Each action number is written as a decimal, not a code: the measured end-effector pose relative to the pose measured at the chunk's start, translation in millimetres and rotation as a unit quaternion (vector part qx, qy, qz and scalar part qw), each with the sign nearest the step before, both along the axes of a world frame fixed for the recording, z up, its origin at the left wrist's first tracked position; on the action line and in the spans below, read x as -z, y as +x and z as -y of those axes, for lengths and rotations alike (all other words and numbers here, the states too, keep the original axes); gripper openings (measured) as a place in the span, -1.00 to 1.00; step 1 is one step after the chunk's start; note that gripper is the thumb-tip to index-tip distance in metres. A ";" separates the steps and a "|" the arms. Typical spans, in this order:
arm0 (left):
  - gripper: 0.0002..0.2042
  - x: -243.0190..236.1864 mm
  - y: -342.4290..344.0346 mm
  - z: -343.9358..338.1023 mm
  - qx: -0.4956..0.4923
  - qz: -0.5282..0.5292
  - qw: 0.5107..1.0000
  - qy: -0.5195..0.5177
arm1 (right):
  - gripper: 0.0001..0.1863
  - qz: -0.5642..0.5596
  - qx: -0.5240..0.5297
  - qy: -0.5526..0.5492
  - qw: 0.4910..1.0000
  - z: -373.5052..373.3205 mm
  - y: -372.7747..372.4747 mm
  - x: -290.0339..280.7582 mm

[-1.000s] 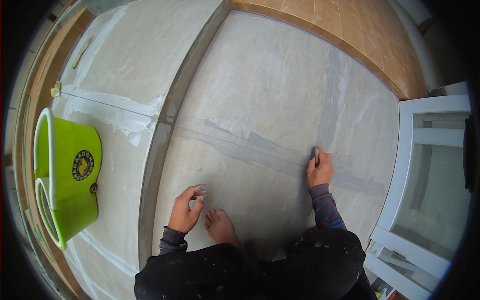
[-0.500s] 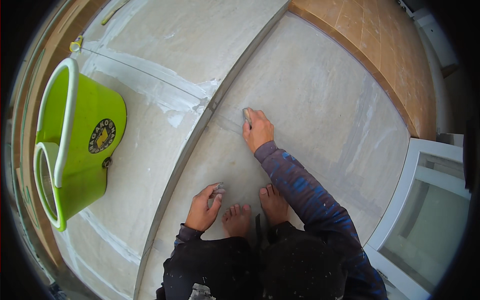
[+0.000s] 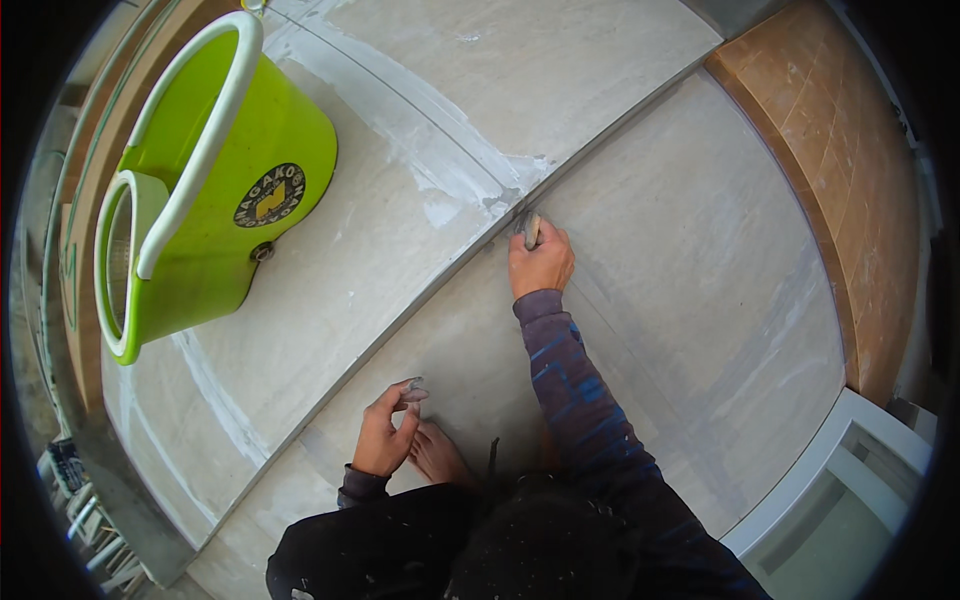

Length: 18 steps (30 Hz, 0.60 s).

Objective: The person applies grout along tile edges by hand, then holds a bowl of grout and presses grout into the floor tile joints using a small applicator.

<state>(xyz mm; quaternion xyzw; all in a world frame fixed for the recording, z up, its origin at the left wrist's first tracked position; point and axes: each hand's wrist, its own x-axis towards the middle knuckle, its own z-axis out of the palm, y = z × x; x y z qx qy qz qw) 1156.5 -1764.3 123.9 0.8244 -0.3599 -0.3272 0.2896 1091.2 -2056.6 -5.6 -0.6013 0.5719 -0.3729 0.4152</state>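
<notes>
My right hand is closed round a small putty knife with a pale wooden handle and a dark grey blade. The blade's end is at the foot of the low tiled step, beside the line where a floor joint meets it. My left hand hovers near my bare foot, fingers curled in and tips smeared grey. Whatever sits between those fingers is too small to make out. Large grey-beige tiles lie under both hands.
A green mop bucket with a white rim stands on the raised tiles at left. Whitish smears follow a joint there. A brown wood-look ledge borders the right, above a white-framed glass panel.
My right hand has brought the putty knife along the floor joint to the step. The whole view has shifted, so the bucket appears higher and farther right. My left hand stays curled.
</notes>
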 end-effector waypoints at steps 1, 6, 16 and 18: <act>-0.69 1.1 1.0 -4.8 -0.002 -0.012 1.000 0.006 | -0.66 -0.032 -0.004 -0.007 0.999 -2.7 4.5 -1.8; -0.69 -9.2 4.3 -27.7 -0.036 -0.004 0.999 0.001 | -0.65 -0.067 -0.056 0.006 0.996 -25.0 -4.3 -1.0; -0.69 -24.3 48.3 -31.3 -0.036 -0.029 0.998 -0.050 | -0.68 -0.039 0.001 -0.093 0.995 -26.4 17.8 1.8; -0.68 -17.6 46.1 -43.5 -0.054 -0.054 0.995 -0.059 | -0.71 -0.001 0.015 -0.031 0.999 -27.9 14.5 12.9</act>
